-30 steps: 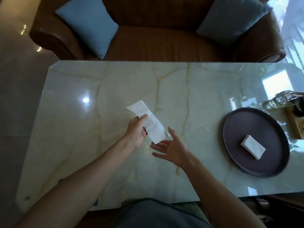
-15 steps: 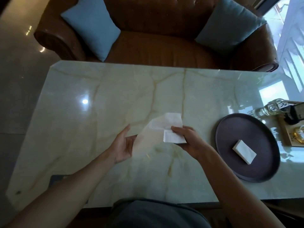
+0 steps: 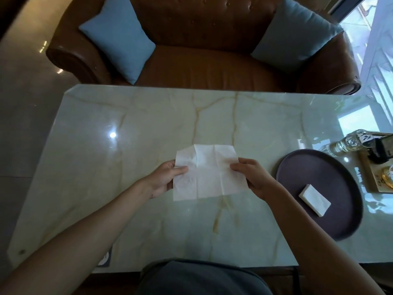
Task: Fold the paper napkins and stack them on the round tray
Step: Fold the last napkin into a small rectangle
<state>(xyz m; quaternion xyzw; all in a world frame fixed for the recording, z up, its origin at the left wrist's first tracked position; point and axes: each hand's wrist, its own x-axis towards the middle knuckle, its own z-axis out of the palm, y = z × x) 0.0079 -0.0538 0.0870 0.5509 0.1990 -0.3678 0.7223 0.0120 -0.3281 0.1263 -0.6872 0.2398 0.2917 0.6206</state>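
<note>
A thin white paper napkin (image 3: 209,172) is spread out flat, with crease lines showing, over the middle of the marble table (image 3: 138,128). My left hand (image 3: 164,179) pinches its left edge between thumb and fingers. My right hand (image 3: 253,177) pinches its right edge the same way. To the right lies a dark round tray (image 3: 306,167), and a folded white napkin (image 3: 314,200) sits on it near the middle.
A glass bottle (image 3: 346,143) and a wooden box with dark items (image 3: 374,169) stand at the table's right edge behind the tray. A brown leather sofa (image 3: 202,60) with two blue cushions runs along the far side.
The napkin was a folded strip in my left hand a second ago. Both hands have since pulled it open, and it is now spread wide between them.
</note>
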